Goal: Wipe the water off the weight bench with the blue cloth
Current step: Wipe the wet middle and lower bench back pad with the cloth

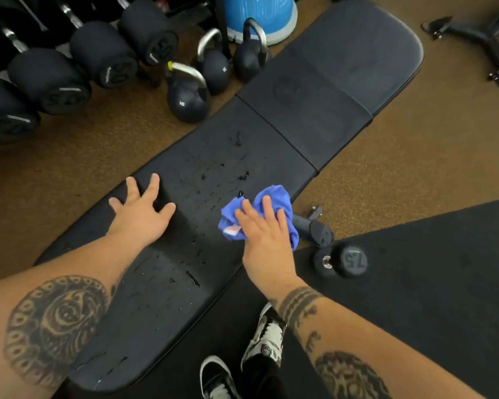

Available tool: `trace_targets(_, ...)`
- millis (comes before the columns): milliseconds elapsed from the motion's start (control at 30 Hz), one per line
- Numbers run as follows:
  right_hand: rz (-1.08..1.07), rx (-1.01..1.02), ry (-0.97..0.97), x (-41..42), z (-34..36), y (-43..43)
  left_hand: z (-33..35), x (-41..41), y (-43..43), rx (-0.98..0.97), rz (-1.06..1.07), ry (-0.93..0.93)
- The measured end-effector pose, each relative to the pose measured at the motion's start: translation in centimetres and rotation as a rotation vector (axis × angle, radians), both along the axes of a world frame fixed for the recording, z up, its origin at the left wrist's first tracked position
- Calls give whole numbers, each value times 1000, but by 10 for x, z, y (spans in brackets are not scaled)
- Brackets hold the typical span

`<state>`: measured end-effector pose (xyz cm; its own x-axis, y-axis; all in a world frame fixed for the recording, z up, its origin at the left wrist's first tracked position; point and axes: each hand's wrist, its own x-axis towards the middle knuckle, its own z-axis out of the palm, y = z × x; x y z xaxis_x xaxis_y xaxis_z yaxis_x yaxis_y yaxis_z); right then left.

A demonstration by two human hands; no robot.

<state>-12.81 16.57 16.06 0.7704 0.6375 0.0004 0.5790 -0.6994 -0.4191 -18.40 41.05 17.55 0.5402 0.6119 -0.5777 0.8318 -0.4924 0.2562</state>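
1. Two black-and-white shoes (267,338) stand on the dark floor mat (429,283) at 6 o'clock.
2. The long black desk (314,110) runs from 7 o'clock up to 1 o'clock. Water drops (192,279) lie on its near and middle parts.
3. The left hand (140,214) lies flat on the desk, fingers spread wide, holding nothing.
4. The right hand (264,240) presses down on the blue cloth (274,197) with straight fingers, not curled round it. The cloth is bunched up at the desk's edge, at 3 o'clock from the left hand.
5. A dumbbell (349,260) marked 75 lies at 4 o'clock from the cloth.
6. Three kettlebells (188,99) stand on the floor at 11 o'clock, just beside the desk.
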Motion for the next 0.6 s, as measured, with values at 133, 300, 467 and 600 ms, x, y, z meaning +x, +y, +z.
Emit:
trace_targets(133, -259, -154, -123, 80, 18, 28, -4, 0, 1, -4, -31, 10)
trace_targets(300, -34, -248, -185, 96, 14, 78, -8, -2, 4, -9, -46, 15)
trace_targets(467, 391, -281, -115, 38, 5, 32, -13, -6, 9, -50, -50, -2)
trace_targets(600, 263, -355, -201, 71, 12, 11, -13, -6, 8, -50, -37, -5)
